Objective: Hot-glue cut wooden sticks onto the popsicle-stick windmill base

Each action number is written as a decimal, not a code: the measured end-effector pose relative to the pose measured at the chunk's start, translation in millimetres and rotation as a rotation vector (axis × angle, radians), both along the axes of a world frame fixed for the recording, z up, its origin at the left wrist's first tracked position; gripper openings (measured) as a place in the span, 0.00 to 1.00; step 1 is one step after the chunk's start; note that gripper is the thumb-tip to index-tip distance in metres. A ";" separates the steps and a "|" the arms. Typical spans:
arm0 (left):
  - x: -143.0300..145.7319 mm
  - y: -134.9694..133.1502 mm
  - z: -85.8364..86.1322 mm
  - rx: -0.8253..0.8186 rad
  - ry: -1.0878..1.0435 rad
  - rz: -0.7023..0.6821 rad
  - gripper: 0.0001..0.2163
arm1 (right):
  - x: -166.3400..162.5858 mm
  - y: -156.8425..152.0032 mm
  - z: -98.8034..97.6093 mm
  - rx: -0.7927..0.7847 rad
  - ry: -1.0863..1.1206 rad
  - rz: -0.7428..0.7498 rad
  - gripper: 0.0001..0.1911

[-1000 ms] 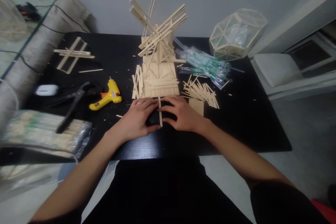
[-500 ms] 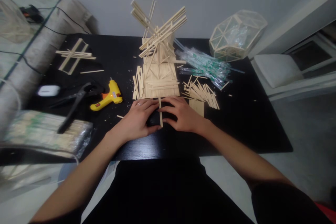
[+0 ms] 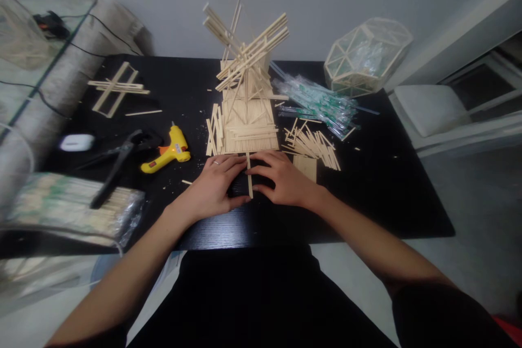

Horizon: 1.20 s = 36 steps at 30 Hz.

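My left hand (image 3: 212,187) and my right hand (image 3: 283,178) lie on the black table (image 3: 387,185) near its front edge. Their curled fingers press from either side on a short upright-lying wooden stick (image 3: 250,187). The stick's far end touches the flat stick base (image 3: 248,125) of a windmill-like stick model (image 3: 247,60), which stands just beyond the hands. A ring shows on my left hand.
A yellow glue gun (image 3: 167,151) and black cutters (image 3: 116,166) lie to the left, with a bag of sticks (image 3: 69,209) and a stick cross (image 3: 116,87). Loose sticks (image 3: 312,144), plastic wrappers (image 3: 318,99) and a faceted stick frame (image 3: 365,54) are on the right.
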<state>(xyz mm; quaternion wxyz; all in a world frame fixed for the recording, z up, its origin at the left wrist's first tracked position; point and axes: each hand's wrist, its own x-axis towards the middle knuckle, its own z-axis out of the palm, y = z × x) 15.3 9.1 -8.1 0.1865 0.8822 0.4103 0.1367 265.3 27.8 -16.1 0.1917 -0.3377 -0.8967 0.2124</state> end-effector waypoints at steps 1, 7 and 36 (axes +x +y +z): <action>0.2 -0.1 0.4 -0.002 -0.001 0.001 0.34 | 0.0 0.0 0.3 0.000 0.001 -0.001 0.18; 0.5 0.4 0.8 -0.030 -0.021 0.013 0.34 | 0.1 0.7 -0.4 -0.015 0.012 -0.004 0.19; 0.9 0.0 1.3 -0.020 -0.011 0.014 0.33 | -0.5 -0.1 -1.0 0.005 0.005 -0.001 0.18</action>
